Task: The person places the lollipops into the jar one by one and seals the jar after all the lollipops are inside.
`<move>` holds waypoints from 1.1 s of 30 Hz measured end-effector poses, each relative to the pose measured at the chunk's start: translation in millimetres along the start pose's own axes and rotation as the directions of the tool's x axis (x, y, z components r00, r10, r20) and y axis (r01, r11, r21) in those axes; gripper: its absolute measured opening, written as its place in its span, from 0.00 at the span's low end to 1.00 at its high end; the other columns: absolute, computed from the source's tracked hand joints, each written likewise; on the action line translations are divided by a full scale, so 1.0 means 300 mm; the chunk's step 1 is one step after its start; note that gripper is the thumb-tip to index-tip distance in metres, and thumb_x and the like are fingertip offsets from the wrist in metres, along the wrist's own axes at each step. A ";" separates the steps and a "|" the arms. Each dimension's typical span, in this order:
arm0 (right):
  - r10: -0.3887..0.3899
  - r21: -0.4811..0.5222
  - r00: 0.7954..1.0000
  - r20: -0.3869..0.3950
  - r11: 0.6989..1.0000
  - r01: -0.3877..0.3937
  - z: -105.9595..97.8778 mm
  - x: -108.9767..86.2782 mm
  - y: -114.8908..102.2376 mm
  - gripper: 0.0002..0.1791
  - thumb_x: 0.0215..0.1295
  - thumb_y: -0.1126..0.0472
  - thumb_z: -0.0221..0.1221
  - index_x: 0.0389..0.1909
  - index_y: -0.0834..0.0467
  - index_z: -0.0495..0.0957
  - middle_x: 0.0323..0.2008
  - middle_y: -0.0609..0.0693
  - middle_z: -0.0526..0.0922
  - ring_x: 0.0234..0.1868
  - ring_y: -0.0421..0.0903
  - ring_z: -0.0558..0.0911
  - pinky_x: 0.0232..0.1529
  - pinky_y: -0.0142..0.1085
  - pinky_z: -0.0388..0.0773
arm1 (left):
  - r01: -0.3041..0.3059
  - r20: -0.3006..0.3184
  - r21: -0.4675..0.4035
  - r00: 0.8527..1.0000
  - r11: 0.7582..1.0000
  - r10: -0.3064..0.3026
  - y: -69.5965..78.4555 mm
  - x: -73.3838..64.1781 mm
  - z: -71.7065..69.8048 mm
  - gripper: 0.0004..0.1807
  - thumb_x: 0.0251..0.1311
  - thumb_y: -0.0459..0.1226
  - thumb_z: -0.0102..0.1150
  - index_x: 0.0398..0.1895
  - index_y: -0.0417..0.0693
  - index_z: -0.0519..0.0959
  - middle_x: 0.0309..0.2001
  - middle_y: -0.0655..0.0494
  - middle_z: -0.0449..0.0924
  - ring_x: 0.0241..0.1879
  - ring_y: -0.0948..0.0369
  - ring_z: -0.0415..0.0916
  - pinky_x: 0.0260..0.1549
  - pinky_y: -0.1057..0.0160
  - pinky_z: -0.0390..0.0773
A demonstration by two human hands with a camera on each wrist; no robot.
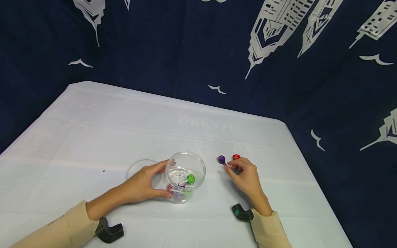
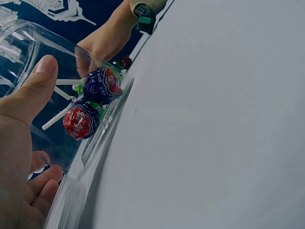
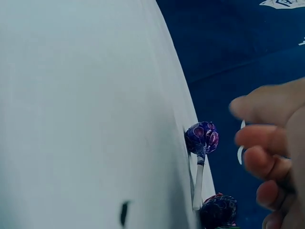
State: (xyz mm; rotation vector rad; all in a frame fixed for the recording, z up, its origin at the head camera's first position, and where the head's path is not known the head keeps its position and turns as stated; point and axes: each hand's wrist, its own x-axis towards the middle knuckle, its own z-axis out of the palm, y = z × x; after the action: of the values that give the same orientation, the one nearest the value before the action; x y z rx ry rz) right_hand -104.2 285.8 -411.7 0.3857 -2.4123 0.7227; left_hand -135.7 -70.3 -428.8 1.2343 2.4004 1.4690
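Note:
My left hand grips a clear plastic jar by its side, thumb at the front and fingers behind. Inside the jar lie several wrapped lollipops, among them a green lollipop. The left wrist view shows a blue-and-red lollipop through the wall, white sticks pointing toward the thumb. Right of the jar, my right hand hovers low with loosely bent fingers, close by a purple lollipop. In the right wrist view, space shows between the fingers and this purple lollipop. A red lollipop lies just beyond the fingers.
A clear round lid lies on the white tablecloth, partly behind my left hand. Another dark-wrapped lollipop shows near the bottom of the right wrist view. A dark blue patterned cloth hangs beyond the table's far edge.

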 end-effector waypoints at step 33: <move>0.103 -0.255 0.973 0.207 0.966 -0.048 -0.008 0.000 0.010 0.04 0.52 0.70 0.72 0.27 0.65 0.86 0.29 0.54 0.84 0.33 0.53 0.80 0.35 0.46 0.78 | -0.012 -0.002 0.010 1.000 1.000 0.012 0.001 0.001 0.002 0.51 0.45 0.51 0.78 0.71 0.44 0.65 0.59 0.53 0.79 0.56 0.55 0.77 0.58 0.46 0.73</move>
State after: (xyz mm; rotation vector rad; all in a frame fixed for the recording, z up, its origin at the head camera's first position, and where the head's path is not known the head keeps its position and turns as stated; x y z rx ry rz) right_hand -104.5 289.7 -411.2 0.2828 -2.6987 0.4176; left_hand -135.5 -69.7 -428.9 1.2522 2.4095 1.4639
